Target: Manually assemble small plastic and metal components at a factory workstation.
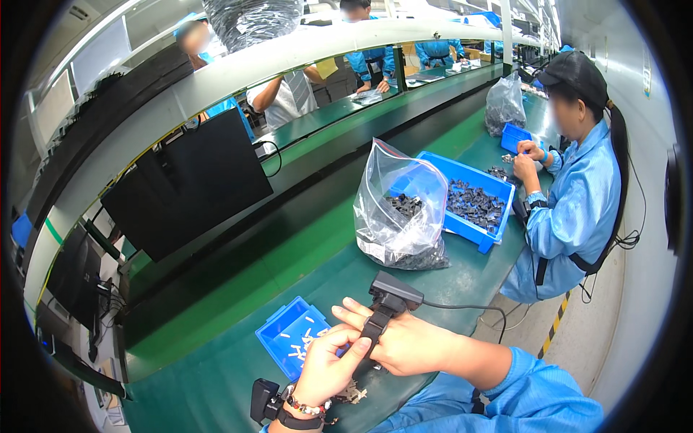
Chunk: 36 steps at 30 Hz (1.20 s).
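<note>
Above the green bench, my left hand has its thumb and fingers closed on a black strap that wraps around my right hand. A small black box-shaped device sits on this strap, with a black cable leading off it. My right hand is palm down with its visible fingers stretched out; I see nothing held in it. A beaded bracelet and a second black device are on my left wrist. Beside my hands stands a blue bin with small pale pieces; more small pieces lie under my hands.
A clear zip bag of dark parts stands ahead, beside a larger blue tray of black pieces. At the right, a co-worker in blue handles small parts. A dark monitor hangs at the left above the green conveyor belt.
</note>
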Motion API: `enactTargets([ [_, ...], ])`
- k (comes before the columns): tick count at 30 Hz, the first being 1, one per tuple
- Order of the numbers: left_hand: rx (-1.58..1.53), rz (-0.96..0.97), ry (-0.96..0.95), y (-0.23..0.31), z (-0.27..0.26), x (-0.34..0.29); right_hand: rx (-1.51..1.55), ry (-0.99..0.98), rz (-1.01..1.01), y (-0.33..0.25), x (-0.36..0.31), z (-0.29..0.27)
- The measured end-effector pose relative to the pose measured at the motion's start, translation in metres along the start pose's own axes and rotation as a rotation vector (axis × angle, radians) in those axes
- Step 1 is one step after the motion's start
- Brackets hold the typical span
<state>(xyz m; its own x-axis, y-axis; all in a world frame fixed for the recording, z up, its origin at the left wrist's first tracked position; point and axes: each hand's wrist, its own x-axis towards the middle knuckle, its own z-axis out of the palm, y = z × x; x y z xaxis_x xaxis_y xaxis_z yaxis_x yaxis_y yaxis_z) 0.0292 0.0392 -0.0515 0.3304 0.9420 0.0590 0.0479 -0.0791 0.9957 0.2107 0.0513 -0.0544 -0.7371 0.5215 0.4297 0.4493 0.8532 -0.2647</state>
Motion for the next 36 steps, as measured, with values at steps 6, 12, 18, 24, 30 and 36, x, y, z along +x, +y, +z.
enactTargets([
  [6, 0.208, 0.252, 0.026, -0.004, -0.004, -0.002, 0.474, -0.135, 0.243, 0.014, -0.002, -0.002],
  [12, 0.324, 0.215, -0.040, -0.005, 0.000, -0.004, 1.343, 0.183, 0.395, 0.008, -0.007, 0.000],
  [18, 0.604, 0.234, -0.010, -0.005, 0.010, -0.001, 1.469, 0.257, 0.661, 0.009, -0.012, -0.010],
  [24, 0.183, 0.027, -0.070, -0.008, 0.006, 0.001, 1.059, 0.093, 0.546, 0.013, -0.019, -0.019],
  [30, -0.080, -0.043, -0.099, -0.007, 0.008, -0.009, 1.463, -0.307, 0.479, 0.031, -0.028, -0.019],
  [36, -0.157, -0.065, -0.222, -0.019, 0.012, -0.003, 1.805, 0.205, 0.346, 0.010, -0.023, -0.010],
])
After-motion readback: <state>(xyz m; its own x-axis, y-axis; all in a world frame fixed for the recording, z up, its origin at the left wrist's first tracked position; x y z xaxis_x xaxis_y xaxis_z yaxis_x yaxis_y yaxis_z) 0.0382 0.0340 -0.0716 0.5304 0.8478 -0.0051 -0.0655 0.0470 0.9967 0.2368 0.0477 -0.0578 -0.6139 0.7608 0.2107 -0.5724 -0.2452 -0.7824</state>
